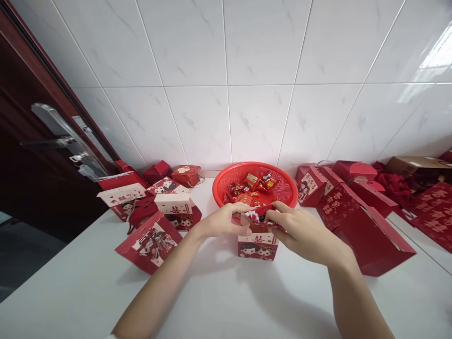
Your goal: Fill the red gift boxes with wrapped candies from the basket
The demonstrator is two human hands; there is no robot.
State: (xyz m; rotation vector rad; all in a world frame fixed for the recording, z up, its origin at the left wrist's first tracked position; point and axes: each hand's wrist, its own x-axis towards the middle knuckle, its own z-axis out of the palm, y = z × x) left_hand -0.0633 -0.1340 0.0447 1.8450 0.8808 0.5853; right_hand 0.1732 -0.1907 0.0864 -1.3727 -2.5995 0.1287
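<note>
A small red and cream gift box (259,248) with printed cartoon faces stands on the white table, just in front of the candy basket. My left hand (226,220) curls round the upper left side of this box. On the other side, my right hand (300,230) has its fingers closed on the red printed part at the top, which looks like a flap. Both hands cover much of the box's upper edges, and its inside is hidden. Behind them, a red plastic basket (290,181) holds several wrapped candies (250,186).
Several red gift boxes (155,242) stand to the left, near a dark red door (31,103). More red boxes (370,235) are lined up on the right, with a cardboard box (416,163) beyond. White wall tiles (261,117) rise behind the table (212,301).
</note>
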